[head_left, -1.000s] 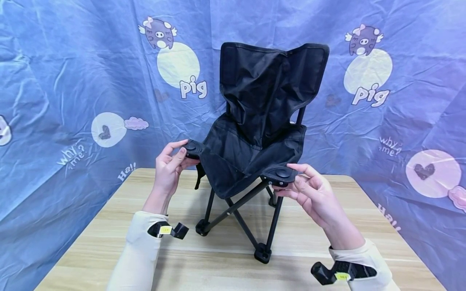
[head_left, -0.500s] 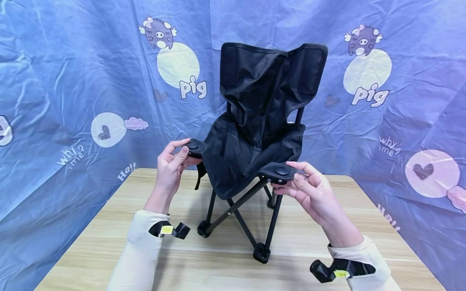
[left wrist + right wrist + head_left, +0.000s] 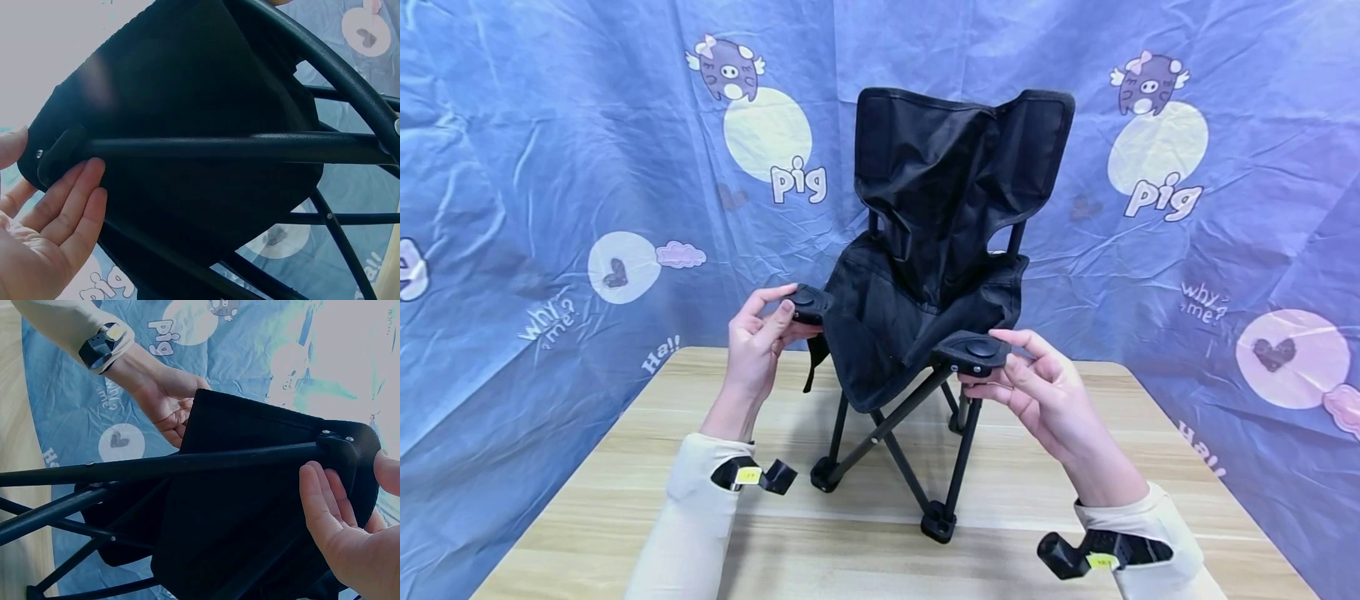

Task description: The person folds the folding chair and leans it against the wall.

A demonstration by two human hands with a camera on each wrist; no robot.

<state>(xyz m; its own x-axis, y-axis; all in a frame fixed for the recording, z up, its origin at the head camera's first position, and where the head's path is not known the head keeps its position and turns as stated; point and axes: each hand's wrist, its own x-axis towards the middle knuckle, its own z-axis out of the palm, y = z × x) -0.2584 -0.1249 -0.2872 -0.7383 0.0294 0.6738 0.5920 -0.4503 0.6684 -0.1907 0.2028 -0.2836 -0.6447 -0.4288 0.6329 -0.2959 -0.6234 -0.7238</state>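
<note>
A small black folding camp chair (image 3: pixel 917 308) stands partly unfolded on the table, its fabric back upright and its seat sagging and creased. My left hand (image 3: pixel 756 337) grips the front left corner (image 3: pixel 808 302) of the seat between thumb and fingers. At the front right corner (image 3: pixel 973 350), my right hand (image 3: pixel 1041 387) pinches with the thumb in front and fingers around the edge. From below, the left wrist view shows fingertips (image 3: pixel 94 172) against the end of a dark tube (image 3: pixel 219 149). In the right wrist view, fingers (image 3: pixel 322 494) lie under the riveted plastic corner cap (image 3: pixel 340 450).
The crossed legs end in black plastic feet (image 3: pixel 938 523) on the wood-grain table (image 3: pixel 820 558). A black strap (image 3: pixel 815 362) hangs beside the left corner. Behind rises a blue patterned cloth (image 3: pixel 625 125). Black cameras are worn at the left wrist (image 3: pixel 752 475) and right wrist (image 3: pixel 1086 554).
The two front corners have come slightly closer together. My left hand has moved a little right and up, and the left front foot has shifted slightly right.
</note>
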